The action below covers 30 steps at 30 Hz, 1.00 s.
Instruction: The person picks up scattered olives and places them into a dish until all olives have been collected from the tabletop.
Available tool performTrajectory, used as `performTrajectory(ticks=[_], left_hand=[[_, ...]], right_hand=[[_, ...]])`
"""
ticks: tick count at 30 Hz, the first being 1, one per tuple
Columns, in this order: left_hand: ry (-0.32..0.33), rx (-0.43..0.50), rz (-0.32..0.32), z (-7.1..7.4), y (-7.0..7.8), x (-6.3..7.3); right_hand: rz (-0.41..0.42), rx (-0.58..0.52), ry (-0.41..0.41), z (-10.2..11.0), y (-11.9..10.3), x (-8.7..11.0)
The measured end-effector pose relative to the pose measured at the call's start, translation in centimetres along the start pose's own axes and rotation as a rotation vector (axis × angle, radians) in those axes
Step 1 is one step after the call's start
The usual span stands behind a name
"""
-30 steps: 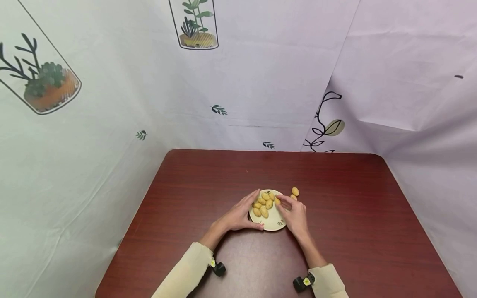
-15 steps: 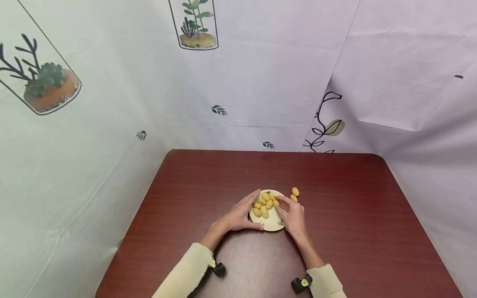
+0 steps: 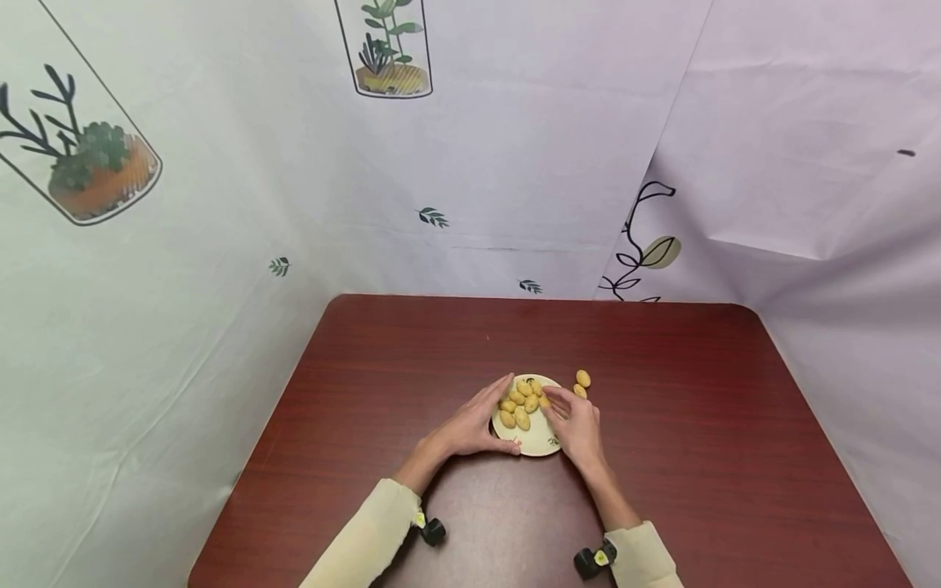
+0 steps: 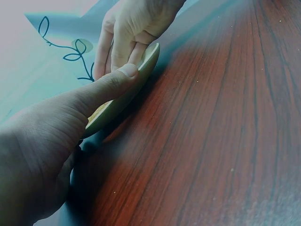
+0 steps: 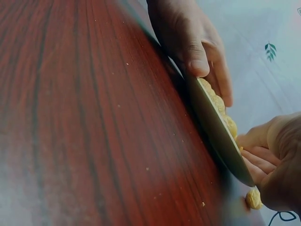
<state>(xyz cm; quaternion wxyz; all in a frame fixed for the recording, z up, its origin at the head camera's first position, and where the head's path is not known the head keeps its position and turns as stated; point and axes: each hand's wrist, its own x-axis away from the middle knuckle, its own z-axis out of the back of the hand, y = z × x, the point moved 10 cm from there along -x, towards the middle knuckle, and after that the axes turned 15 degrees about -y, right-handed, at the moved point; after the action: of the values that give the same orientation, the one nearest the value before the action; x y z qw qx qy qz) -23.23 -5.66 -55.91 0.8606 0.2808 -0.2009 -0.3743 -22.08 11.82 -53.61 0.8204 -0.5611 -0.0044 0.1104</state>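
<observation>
On the table sits a round cream plate point(image 3: 539, 441) with small printed sprigs. Several small yellow oval potatoes point(image 3: 523, 419) lie across its left and back parts. My left hand point(image 3: 470, 426) holds the plate from the left, thumb along the front rim and fingers spread round the far left side. Over the plate's right part, my right hand point(image 3: 578, 429) pinches one small potato point(image 3: 545, 402) between thumb and fingertips, close beside the others. The right wrist view shows the left thumb point(image 5: 197, 66) on the rim and the potatoes heaped above it. The pinched potato is mostly hidden there.
Two more small potatoes, one farther back point(image 3: 583, 378) and one nearer point(image 3: 580, 392), lie on the dark red wood table point(image 3: 412, 343) right behind my right hand. A pale printed cloth point(image 3: 470, 147) hangs along the table's back and sides.
My right hand has moved slightly left over the plate with the pinched potato, bringing it nearer the others. Between half a second ago and now it barely moves. The left hand stays on the plate.
</observation>
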Motion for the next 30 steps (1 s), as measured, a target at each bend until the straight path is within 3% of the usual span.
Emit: performTrajectory(ticks=[8, 17, 23, 30], left_hand=[[-0.008, 0.018, 0.007, -0.1, 0.0, 0.1], [-0.015, 0.028, 0.019, 0.0, 0.1, 0.1], [-0.016, 0.027, 0.022, 0.0, 0.1, 0.1], [-0.012, 0.02, 0.017, 0.0, 0.1, 0.1]], right_hand=[[-0.008, -0.108, 0.044, 0.6, 0.4, 0.4], [0.06, -0.287, 0.087, 1.8, 0.2, 0.7], [0.058, -0.314, 0.082, 2.5, 0.6, 0.7], [0.131, -0.273, 0.135, 4.5, 0.2, 1.0]])
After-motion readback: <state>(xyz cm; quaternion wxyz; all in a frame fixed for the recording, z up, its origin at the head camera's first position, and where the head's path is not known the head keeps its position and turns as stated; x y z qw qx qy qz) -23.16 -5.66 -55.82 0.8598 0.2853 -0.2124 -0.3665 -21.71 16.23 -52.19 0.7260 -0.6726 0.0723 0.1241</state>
